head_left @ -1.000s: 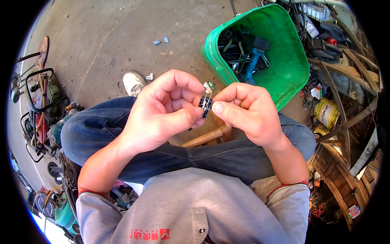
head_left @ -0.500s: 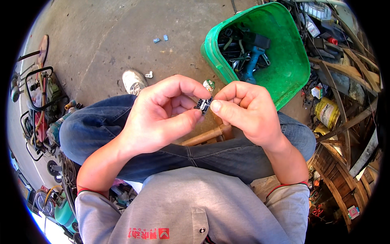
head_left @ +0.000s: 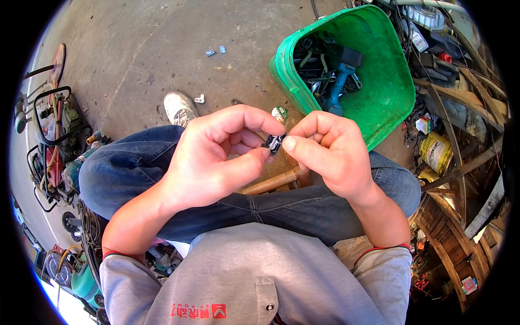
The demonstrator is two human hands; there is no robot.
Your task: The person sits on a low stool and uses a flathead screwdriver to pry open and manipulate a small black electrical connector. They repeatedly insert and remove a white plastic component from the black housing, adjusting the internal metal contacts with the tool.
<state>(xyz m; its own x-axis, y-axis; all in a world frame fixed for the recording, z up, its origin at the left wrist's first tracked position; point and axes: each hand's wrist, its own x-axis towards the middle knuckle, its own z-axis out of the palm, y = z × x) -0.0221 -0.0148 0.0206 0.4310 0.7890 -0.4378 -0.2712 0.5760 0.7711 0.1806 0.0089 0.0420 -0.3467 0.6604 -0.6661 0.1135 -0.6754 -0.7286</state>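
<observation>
Stained floor (head_left: 135, 70) upper left, green bin (head_left: 384, 95) upper right; centre, left hand (head_left: 211, 157) pinches a black part (head_left: 273, 144); right hand (head_left: 336, 157) nearly closed beside it, hold unclear.

Grey shirt (head_left: 233, 260), red-edged short sleeves (head_left: 387, 271), red chest print (head_left: 219, 311), blue jeans (head_left: 130, 162), pale shoe (head_left: 177, 105)

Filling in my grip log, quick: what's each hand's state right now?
Left hand: closed, holding a small black part.
Right hand: pinched closed at the part; whether it grips anything cannot be told.
</observation>
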